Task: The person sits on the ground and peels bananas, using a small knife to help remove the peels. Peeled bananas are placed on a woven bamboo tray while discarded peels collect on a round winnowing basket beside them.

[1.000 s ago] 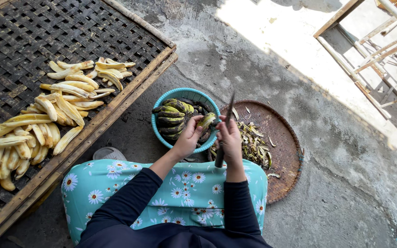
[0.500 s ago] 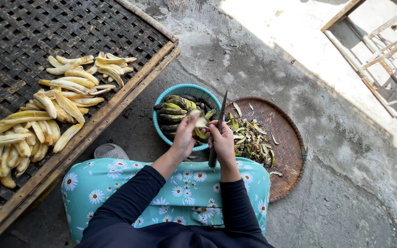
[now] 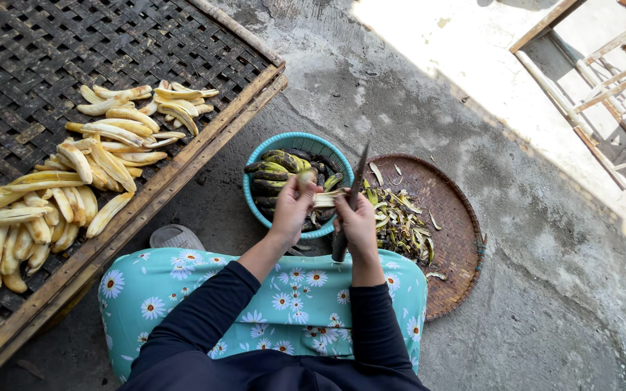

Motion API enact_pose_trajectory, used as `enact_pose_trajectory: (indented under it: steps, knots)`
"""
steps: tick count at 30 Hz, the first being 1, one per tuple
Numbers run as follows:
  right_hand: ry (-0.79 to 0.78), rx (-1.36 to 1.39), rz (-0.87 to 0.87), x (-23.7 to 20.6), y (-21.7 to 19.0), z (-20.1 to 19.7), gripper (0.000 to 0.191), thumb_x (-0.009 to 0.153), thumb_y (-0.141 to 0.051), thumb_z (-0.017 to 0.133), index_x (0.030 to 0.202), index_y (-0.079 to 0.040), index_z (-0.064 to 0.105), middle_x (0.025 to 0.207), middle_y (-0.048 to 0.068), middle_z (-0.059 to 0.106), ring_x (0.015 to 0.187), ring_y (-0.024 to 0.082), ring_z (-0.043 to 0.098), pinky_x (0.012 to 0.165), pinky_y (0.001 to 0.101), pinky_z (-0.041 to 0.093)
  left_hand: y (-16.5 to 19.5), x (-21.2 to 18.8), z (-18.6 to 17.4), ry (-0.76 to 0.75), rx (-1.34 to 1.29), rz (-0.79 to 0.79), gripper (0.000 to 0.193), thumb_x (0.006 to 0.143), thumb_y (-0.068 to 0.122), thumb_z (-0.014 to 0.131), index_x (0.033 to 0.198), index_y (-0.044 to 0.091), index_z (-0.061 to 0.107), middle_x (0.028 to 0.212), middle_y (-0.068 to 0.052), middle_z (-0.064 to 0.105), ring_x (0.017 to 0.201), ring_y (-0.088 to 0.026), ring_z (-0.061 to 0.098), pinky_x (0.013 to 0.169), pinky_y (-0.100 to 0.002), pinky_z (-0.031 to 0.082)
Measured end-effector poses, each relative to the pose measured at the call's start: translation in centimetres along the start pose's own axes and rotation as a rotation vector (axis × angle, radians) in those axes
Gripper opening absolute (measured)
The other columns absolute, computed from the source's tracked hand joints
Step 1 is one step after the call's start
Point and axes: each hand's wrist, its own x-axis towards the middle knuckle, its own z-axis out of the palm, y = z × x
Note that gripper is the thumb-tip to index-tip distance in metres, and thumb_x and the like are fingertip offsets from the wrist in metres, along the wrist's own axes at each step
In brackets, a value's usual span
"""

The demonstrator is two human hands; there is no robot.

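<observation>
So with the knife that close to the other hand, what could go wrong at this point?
1. The knife runs beside the banana held in the left hand; a slip by the right hand could nick those fingers.
2. The work happens above the teal basin, so peel might drop among the unpeeled bananas instead of onto the round woven tray.
3. The peeled banana looks soft and could break if squeezed.

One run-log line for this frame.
left hand: holds banana | right hand: grips knife | below: teal basket, peels on round tray
</observation>
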Motion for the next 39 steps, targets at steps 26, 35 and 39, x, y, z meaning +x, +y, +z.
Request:
enact_pose_trajectory:
  steps: [26, 35, 39]
  knots:
    - [-0.029, -0.164, -0.118, -0.6, -1.5, 0.4, 0.011, 0.101, -0.010, 0.066, 0.107, -0.001, 0.065, 0.080, -0.001, 0.064, 0.054, 0.005, 0.049, 0.044, 0.0212, 0.036, 0.4, -0.9, -0.1, -0.296, 0.192, 0.086, 0.034, 0.101, 0.014, 0.070, 0.131, 0.008, 0.055, 0.116, -0.006, 0.064, 0.103, -0.011, 0.066, 0.087, -0.025, 0.057]
    - [0.320, 0.168, -0.101, -0.3, -2.9, -4.7, 0.018, 0.102, -0.007, 0.064, 0.117, 0.000, 0.056, 0.095, 0.007, 0.062, 0.061, 0.008, 0.055, 0.046, 0.0238, 0.047, 5.5, 0.6, -0.8, 0.170, -0.319, 0.256, 0.026, 0.108, 0.010, 0.045, 0.132, 0.018, 0.044, 0.129, -0.003, 0.059, 0.119, -0.015, 0.062, 0.096, -0.038, 0.058]
    - [0.498, -0.112, -0.149, -1.0, -5.7, -5.9, 0.045, 0.094, -0.006, 0.066, 0.134, -0.007, 0.045, 0.102, 0.006, 0.065, 0.061, 0.005, 0.058, 0.044, 0.0217, 0.047, 6.1, 0.9, -1.6, 0.177, -0.342, 0.196, 0.029, 0.107, 0.007, 0.044, 0.133, 0.019, 0.044, 0.129, -0.006, 0.056, 0.119, -0.016, 0.061, 0.097, -0.040, 0.061]
